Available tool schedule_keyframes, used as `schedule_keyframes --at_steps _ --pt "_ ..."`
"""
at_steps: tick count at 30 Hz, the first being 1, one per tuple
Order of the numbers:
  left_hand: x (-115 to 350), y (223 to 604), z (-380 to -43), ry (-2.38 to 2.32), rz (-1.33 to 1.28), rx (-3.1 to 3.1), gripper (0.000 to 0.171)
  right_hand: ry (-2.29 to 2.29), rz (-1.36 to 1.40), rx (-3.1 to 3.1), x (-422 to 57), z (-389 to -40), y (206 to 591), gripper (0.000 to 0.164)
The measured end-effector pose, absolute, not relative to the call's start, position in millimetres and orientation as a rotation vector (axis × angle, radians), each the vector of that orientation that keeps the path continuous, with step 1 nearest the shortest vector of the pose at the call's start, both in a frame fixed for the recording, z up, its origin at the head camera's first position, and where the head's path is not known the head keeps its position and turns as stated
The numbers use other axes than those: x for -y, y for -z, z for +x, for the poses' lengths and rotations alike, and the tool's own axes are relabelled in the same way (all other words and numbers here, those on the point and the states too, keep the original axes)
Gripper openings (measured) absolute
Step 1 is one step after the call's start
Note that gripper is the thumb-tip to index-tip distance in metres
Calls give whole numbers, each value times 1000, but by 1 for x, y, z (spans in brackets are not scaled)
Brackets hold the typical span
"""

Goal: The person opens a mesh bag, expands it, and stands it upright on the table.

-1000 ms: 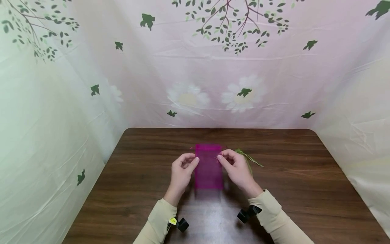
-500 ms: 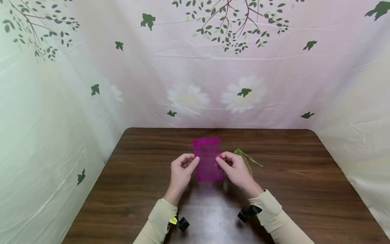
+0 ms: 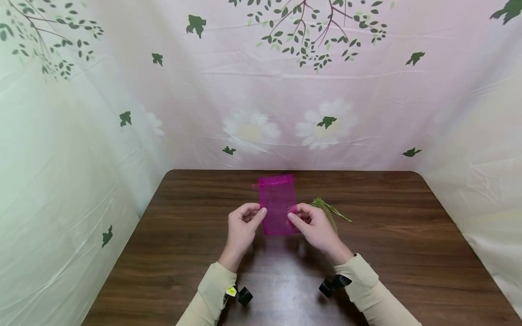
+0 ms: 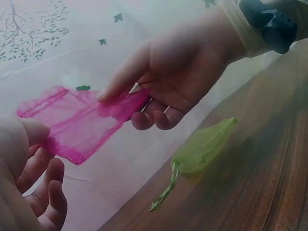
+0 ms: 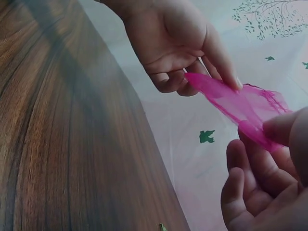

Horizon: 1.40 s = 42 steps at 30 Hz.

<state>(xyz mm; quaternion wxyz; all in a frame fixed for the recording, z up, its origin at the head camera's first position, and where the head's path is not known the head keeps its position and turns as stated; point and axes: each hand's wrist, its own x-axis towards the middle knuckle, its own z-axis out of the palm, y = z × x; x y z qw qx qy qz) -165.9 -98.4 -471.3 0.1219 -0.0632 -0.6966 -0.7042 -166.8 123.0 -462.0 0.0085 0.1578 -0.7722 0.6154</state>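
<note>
A sheer magenta organza drawstring bag (image 3: 277, 199) is held up above the table between both hands, its hemmed top edge facing away from me. My left hand (image 3: 243, 231) pinches the bag's left side between thumb and fingers. On the opposite side, my right hand (image 3: 316, 228) pinches it near the lower right corner. In the left wrist view the magenta bag (image 4: 82, 122) looks flat and see-through, with nothing showing inside. Behind the right hand lies a green organza drawstring bag (image 3: 328, 210) on the table, its cords trailing to the right.
The dark wood-grain table (image 3: 195, 199) reaches back to a pale curtain (image 3: 285, 90) printed with birds, flowers and branches. More curtain hangs along the left and right sides. Each wrist wears a small black camera (image 3: 244, 296).
The magenta bag has shifted away from me through the hands, so both hands now pinch it closer to its bottom. The hands themselves have hardly moved, and the green bag stays put.
</note>
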Motion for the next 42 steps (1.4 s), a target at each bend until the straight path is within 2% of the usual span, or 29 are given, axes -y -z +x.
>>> schedule_keyframes --at_steps 11,15,17,23,28,35,42 --pt "104 477 -162 2023 -425 2169 26 -1943 428 2342 -125 -169 460 15" --pt "105 477 -163 1994 -425 2108 40 -2015 466 2270 -125 -168 458 34" --pt "106 476 -163 1997 -459 2080 41 -2045 485 2239 -125 -167 458 38" --pt "107 475 -160 2010 -602 2132 22 -1970 515 2282 -124 -167 458 11" --pt "108 474 -158 2014 -649 2152 26 -1903 558 2328 -124 -167 459 11" --pt "110 475 -159 2004 -610 2114 28 -1924 709 2338 -125 -163 460 25" --pt "110 474 -158 2016 -584 2131 28 -1824 692 2344 -126 -164 461 18"
